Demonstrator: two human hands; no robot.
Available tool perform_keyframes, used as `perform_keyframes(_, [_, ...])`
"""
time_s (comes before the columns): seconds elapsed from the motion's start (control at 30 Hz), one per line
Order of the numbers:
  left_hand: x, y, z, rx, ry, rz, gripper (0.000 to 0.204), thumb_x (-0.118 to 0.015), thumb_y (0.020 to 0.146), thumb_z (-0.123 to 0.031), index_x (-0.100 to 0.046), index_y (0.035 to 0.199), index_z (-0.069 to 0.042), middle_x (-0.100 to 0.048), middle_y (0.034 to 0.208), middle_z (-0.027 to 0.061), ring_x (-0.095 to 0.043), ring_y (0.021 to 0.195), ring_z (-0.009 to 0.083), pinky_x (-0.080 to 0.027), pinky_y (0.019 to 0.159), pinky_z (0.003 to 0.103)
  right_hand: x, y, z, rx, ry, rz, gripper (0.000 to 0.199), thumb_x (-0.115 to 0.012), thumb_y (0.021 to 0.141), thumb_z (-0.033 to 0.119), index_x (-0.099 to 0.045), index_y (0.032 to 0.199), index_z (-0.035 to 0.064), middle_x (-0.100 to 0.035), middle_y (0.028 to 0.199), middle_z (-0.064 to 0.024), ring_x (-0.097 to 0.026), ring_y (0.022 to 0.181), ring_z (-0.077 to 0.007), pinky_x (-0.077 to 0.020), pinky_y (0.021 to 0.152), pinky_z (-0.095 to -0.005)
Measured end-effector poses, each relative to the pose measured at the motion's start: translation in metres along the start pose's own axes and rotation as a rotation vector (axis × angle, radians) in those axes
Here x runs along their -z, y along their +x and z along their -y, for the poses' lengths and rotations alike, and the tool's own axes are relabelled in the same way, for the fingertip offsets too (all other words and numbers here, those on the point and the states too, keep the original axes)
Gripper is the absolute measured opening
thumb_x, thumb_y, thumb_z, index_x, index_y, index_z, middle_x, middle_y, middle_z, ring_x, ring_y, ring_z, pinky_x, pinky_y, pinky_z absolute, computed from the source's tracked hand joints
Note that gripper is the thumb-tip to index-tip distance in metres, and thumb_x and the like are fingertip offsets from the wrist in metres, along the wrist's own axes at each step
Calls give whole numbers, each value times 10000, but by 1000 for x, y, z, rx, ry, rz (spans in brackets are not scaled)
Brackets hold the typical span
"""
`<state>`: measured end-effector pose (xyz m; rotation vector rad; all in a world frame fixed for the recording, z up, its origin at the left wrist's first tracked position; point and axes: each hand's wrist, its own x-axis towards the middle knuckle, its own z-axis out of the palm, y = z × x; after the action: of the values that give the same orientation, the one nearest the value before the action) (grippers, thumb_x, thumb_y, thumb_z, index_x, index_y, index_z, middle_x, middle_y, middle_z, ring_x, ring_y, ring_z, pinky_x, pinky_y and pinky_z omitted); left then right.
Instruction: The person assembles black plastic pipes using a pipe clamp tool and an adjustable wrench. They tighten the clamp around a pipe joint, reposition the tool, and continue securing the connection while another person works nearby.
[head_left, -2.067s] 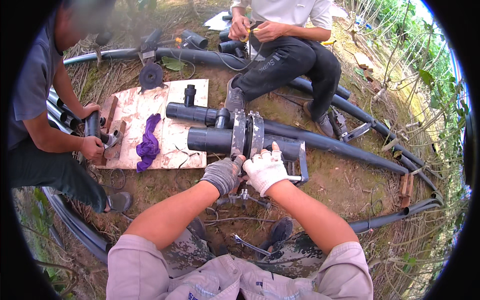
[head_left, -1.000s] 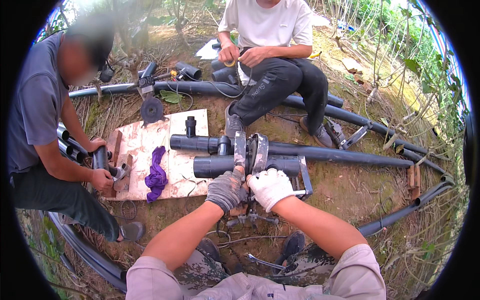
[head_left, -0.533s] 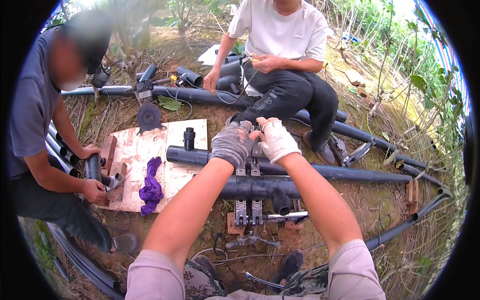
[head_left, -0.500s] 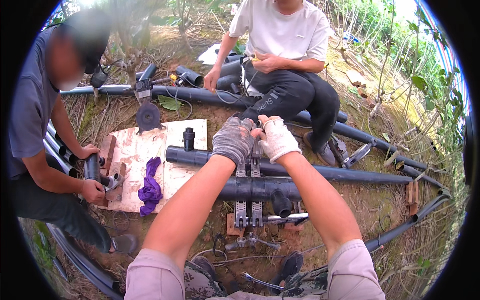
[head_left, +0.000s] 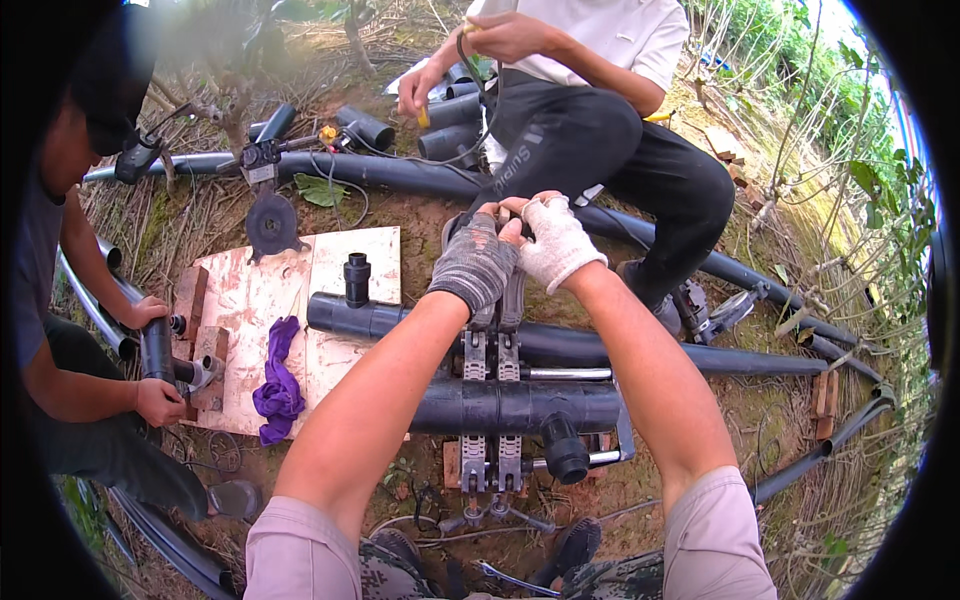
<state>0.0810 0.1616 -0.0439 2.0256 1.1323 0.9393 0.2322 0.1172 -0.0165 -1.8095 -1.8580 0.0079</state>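
My left hand (head_left: 473, 258), in a grey glove with bare fingertips, is closed at the far end of the metal pipe clamps (head_left: 508, 356). Beside it my right hand (head_left: 558, 243), in a white glove, is closed too, their fingertips meeting. What the fingers grip is hidden; a small part of the clamp may be between them. The two clamps run across a thick black pipe (head_left: 435, 408) with a short side branch (head_left: 563, 450) pointing toward me. Behind it, under my forearms, lies a longer black pipe (head_left: 560, 345) with an upright branch (head_left: 357, 278) at its left.
A purple cloth (head_left: 279, 385) lies on a pale board (head_left: 335, 260), with a round heating plate (head_left: 272, 224) at its far edge. One co-worker (head_left: 85, 330) holds a pipe piece at left. Another (head_left: 610, 130) sits ahead, handling a cable. Bricks (head_left: 825, 395) prop the long pipe's right end.
My hands have shifted slightly up in the view and stay together. The seated co-worker has raised the cable. The co-worker at left has leaned further left.
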Motion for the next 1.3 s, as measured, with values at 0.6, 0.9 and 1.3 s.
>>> perform_keyframes(0.6, [-5, -182, 25, -581, -131, 488, 444, -719, 796, -171, -594, 1203, -46, -654, 1124, 123, -611, 1120, 342, -473, 982, 465, -113, 38, -113, -410, 164, 37, 637, -749, 873, 394, -584, 1414, 102, -538, 1418, -220, -503, 1344, -364, -406, 1142, -395])
perform_keyframes(0.9, [-20, -183, 38, -674, -148, 349, 375, -639, 719, -2, -632, 1090, -55, -670, 978, 147, -663, 1004, 362, -529, 920, 467, -65, -27, -54, -125, -5, 159, 640, -714, 912, 421, -565, 1421, 63, -607, 1356, -268, -548, 1294, -424, -441, 1098, -441])
perform_keyframes(1.3, [30, -277, -13, 87, 147, 845, 194, -614, 885, -132, -708, 1042, -66, -716, 985, 199, -692, 942, 374, -558, 874, 447, 75, -293, -2, -234, 533, 179, 238, -676, 983, 239, -643, 1017, 6, -638, 814, -34, -588, 736, -132, -513, 689, -310])
